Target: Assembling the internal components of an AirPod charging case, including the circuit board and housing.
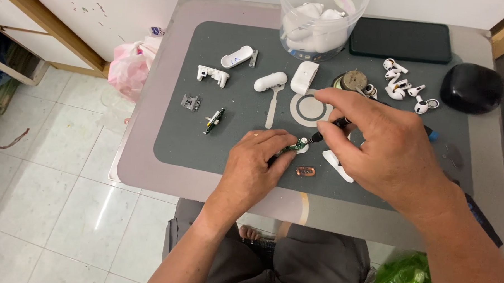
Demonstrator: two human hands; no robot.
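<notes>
My left hand (257, 164) rests on the grey work mat (174, 133) and pinches a small green circuit board (296, 146) that sits in a white plastic part. My right hand (375, 140) grips a black pen-like tool (330, 127); its tip touches the board. A small copper-coloured piece (305, 171) lies just in front of the board. A white plastic shell piece (338, 164) lies under my right hand, partly hidden.
On the mat lie white earbud-case shells (270, 81), a second circuit board (214, 120), a metal bracket (190, 102), several white earbuds (402, 85) and a round spool (353, 80). Behind stand a clear tub of white parts (317, 24), a dark phone (401, 39) and a black case (470, 88). A pink bag (133, 65) hangs left.
</notes>
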